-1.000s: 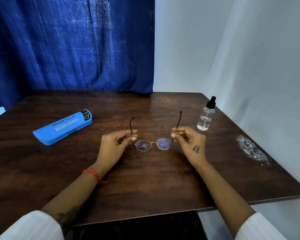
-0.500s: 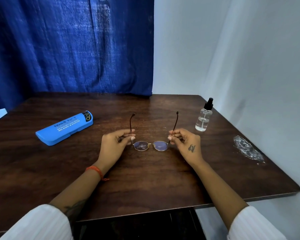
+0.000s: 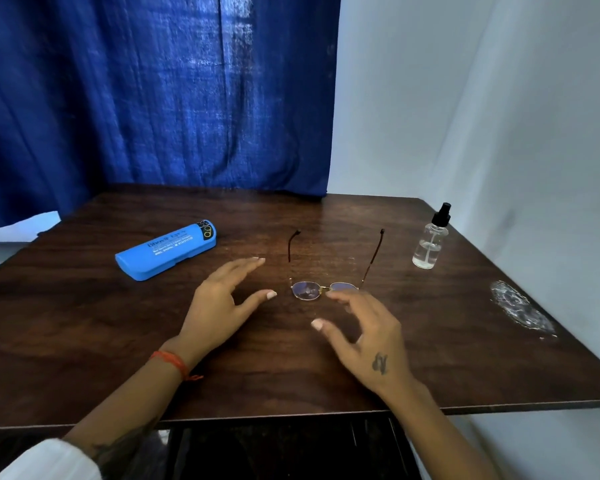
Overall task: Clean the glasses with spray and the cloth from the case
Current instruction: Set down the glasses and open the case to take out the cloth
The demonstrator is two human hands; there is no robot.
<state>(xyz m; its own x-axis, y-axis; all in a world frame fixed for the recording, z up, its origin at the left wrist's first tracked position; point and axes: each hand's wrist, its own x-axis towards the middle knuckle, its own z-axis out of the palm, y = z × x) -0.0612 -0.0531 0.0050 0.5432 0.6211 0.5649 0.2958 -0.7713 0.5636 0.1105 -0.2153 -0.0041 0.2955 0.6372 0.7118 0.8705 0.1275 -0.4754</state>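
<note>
Glasses (image 3: 321, 289): the landmark; they rest mid-desk, lenses toward the person, both temple arms unfolded and pointing away, probably so each lens is easy to reach.
Left hand (image 3: 219, 303): just left of the glasses, fingers spread, palm down, holding nothing, not touching the frame.
Right hand (image 3: 364, 336): just in front of the glasses, fingers loosely curled and apart, holding nothing; one fingertip sits at the right lens, contact unclear.
Case (image 3: 167, 251): blue, shut, left of and beyond the glasses; the cloth is presumably still inside.
Spray bottle (image 3: 430, 242): upright, right of the glasses, within the right hand's reach.
Desk (image 3: 291, 375): dark wood.
Likely step: glasses set down, freeing both hands to fetch the cloth.
</note>
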